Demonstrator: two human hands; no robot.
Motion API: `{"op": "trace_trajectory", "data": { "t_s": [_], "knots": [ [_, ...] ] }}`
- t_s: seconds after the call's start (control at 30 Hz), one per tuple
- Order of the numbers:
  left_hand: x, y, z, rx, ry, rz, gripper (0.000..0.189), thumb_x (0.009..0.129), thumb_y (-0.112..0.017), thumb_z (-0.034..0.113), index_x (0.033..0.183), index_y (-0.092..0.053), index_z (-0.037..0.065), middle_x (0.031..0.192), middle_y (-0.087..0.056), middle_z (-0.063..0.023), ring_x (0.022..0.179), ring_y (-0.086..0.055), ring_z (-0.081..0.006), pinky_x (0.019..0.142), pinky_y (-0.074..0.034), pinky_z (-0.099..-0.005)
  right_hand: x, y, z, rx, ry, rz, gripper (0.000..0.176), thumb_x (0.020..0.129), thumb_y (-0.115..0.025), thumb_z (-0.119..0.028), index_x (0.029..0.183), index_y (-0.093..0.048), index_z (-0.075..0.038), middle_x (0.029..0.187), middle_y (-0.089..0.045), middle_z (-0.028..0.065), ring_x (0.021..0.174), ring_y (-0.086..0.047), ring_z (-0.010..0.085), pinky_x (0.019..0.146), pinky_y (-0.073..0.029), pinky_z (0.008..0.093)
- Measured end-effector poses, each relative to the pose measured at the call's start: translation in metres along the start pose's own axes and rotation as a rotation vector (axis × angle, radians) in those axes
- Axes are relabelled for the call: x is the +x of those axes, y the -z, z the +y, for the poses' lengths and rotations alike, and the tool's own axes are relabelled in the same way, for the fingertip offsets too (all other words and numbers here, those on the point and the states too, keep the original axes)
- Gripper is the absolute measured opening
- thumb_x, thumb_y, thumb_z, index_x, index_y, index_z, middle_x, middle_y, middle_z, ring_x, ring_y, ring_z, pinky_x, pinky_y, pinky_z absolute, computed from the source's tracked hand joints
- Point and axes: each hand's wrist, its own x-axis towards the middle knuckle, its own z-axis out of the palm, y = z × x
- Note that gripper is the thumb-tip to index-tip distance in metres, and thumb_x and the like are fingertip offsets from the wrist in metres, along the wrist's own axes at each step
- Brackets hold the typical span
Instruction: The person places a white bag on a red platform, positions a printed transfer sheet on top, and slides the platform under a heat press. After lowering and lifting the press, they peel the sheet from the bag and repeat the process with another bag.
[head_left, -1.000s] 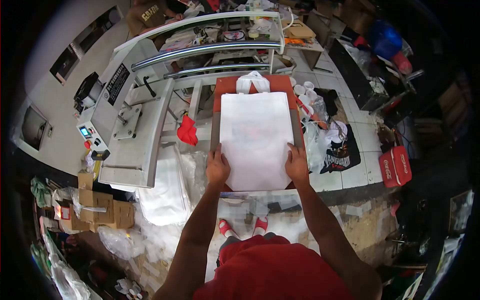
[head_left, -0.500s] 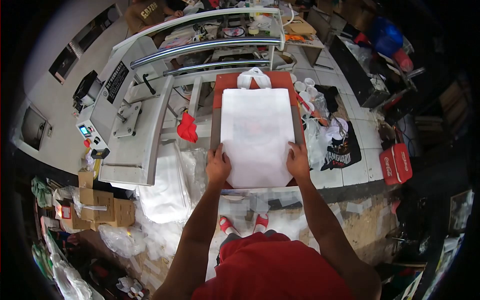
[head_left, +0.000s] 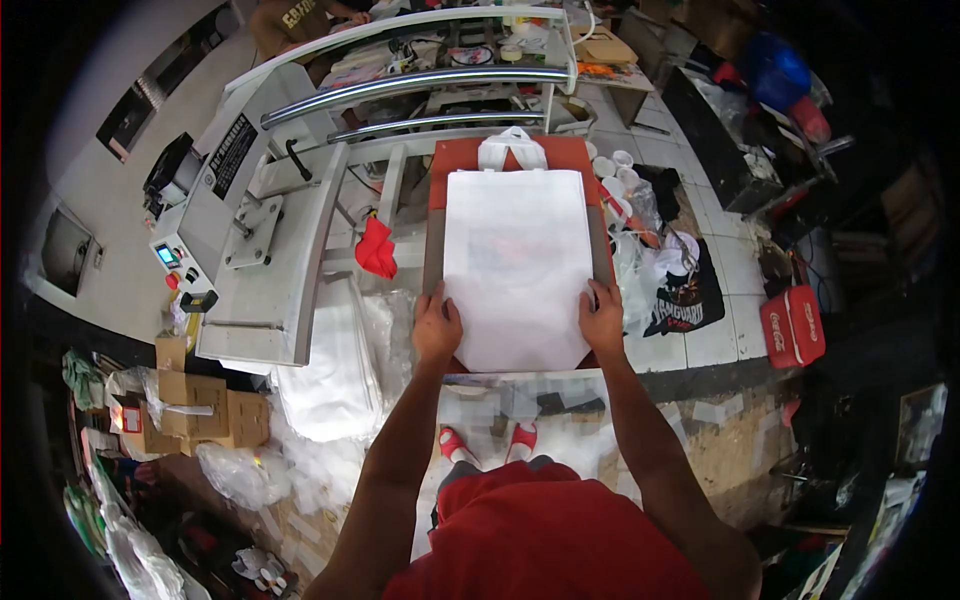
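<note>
A white bag (head_left: 515,270) with its handles at the far end lies flat on a press bed with a reddish-brown surface (head_left: 455,157). A faint dark print shows through its middle. My left hand (head_left: 437,325) rests at the bag's left edge, near the lower corner, fingers curled on the edge. At the right edge is my right hand (head_left: 601,318), its thumb and fingers around the side of the bag.
The heat press machine (head_left: 270,230) stands to the left, a red cloth (head_left: 376,248) hanging beside it. White bags (head_left: 330,370) are stacked below. A red cooler bag (head_left: 791,325) sits at right. Another person (head_left: 295,28) is at the back left.
My right hand has shifted slightly to the right, its fingers more curled at the bag's edge. The whole view has moved a little; the bag still lies flat.
</note>
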Motion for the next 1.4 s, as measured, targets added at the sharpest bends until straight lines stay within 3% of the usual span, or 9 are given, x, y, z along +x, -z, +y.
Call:
{"op": "trace_trajectory", "data": {
  "t_s": [0.3, 0.47, 0.57, 0.77, 1.03, 1.23, 1.27, 1.3, 1.4],
  "knots": [
    [-0.09, 0.081, -0.077, -0.501, 0.267, 0.157, 0.03, 0.098, -0.05, 0.009, 0.126, -0.056, 0.001, 0.1, -0.062, -0.0158, 0.08, -0.062, -0.0276, 0.066, -0.05, -0.0351, -0.118, 0.049, 0.174, -0.264, -0.792, 0.297, 0.032, 0.086, -0.057, -0.015, 0.114, -0.061, 0.0, 0.106, -0.067, 0.0192, 0.094, -0.064, 0.0385, 0.086, -0.05, 0.0444],
    [-0.274, 0.105, -0.203, -0.065, 0.48, -0.297, 0.022, 0.092, -0.052, 0.011, 0.11, -0.061, 0.001, 0.095, -0.065, -0.0226, 0.087, -0.063, -0.0402, 0.075, -0.052, -0.0442, -0.23, -0.096, 0.137, -0.39, -0.106, -0.646, 0.031, 0.082, -0.059, -0.014, 0.11, -0.063, -0.002, 0.111, -0.064, 0.0221, 0.105, -0.06, 0.0427, 0.093, -0.046, 0.051],
    [-0.398, 0.138, -0.247, 0.064, 0.615, -0.584, 0.025, 0.089, -0.056, 0.02, 0.109, -0.063, 0.006, 0.095, -0.067, -0.0236, 0.091, -0.065, -0.041, 0.082, -0.052, -0.0476, -0.237, -0.213, 0.084, -0.192, 0.371, -0.569, 0.04, 0.082, -0.072, -0.02, 0.115, -0.061, 0.0, 0.117, -0.062, 0.0234, 0.108, -0.058, 0.043, 0.093, -0.047, 0.0494],
    [-0.546, 0.217, -0.268, 0.072, 1.075, -0.917, 0.03, 0.086, -0.059, 0.025, 0.11, -0.064, 0.008, 0.09, -0.07, -0.018, 0.09, -0.068, -0.0372, 0.083, -0.054, -0.0461, -0.2, -0.387, 0.017, -0.323, 0.111, -0.868, 0.072, 0.069, -0.084, -0.024, 0.129, -0.051, -0.006, 0.127, -0.055, 0.0179, 0.122, -0.049, 0.0396, 0.097, -0.045, 0.0496],
    [-0.519, 0.23, -0.291, 0.005, 1.156, -1.066, 0.037, 0.083, -0.066, 0.029, 0.111, -0.064, 0.004, 0.102, -0.067, -0.0198, 0.096, -0.065, -0.0382, 0.085, -0.053, -0.0459, -0.183, -0.413, 0.028, -0.43, 0.309, -0.829, 0.03, 0.072, -0.073, -0.008, 0.101, -0.065, -0.01, 0.113, -0.057, 0.0128, 0.112, -0.051, 0.0359, 0.088, -0.045, 0.0492],
    [-0.325, 0.147, -0.249, -0.125, 0.556, -0.635, 0.038, 0.085, -0.065, 0.014, 0.121, -0.06, 0.005, 0.119, -0.061, -0.019, 0.115, -0.057, -0.038, 0.098, -0.047, -0.0446, -0.212, -0.299, -0.006, 0.179, 0.356, -0.719, 0.022, 0.073, -0.064, 0.005, 0.092, -0.061, -0.005, 0.085, -0.062, 0.0156, 0.082, -0.061, 0.0361, 0.07, -0.048, 0.0453],
    [-0.292, 0.132, -0.234, -0.13, 0.454, -0.58, 0.043, 0.084, -0.067, 0.015, 0.124, -0.058, 0.005, 0.123, -0.06, -0.0193, 0.117, -0.055, -0.0381, 0.1, -0.046, -0.0451, -0.239, -0.278, -0.005, 0.372, -0.361, -0.872, 0.017, 0.076, -0.064, 0.003, 0.091, -0.063, -0.006, 0.087, -0.063, 0.0158, 0.084, -0.062, 0.036, 0.071, -0.048, 0.0456],
    [-0.262, 0.12, -0.215, -0.135, 0.353, -0.526, 0.047, 0.083, -0.069, 0.015, 0.128, -0.056, 0.005, 0.126, -0.058, -0.0196, 0.12, -0.054, -0.0382, 0.102, -0.045, -0.0456, -0.215, -0.236, -0.054, -0.054, 0.385, -0.729, 0.013, 0.08, -0.064, 0.0, 0.091, -0.065, -0.007, 0.09, -0.064, 0.0152, 0.087, -0.063, 0.0358, 0.074, -0.05, 0.045],
    [-0.184, 0.107, -0.148, -0.066, 0.11, -0.459, 0.052, 0.084, -0.071, 0.021, 0.131, -0.054, 0.006, 0.128, -0.058, -0.0196, 0.123, -0.053, -0.0367, 0.106, -0.04, -0.0487, -0.211, -0.162, -0.089, 0.114, 0.2, -0.898, 0.013, 0.083, -0.063, -0.004, 0.095, -0.068, -0.007, 0.093, -0.065, 0.0146, 0.09, -0.063, 0.034, 0.078, -0.052, 0.0428]
  ]
}}
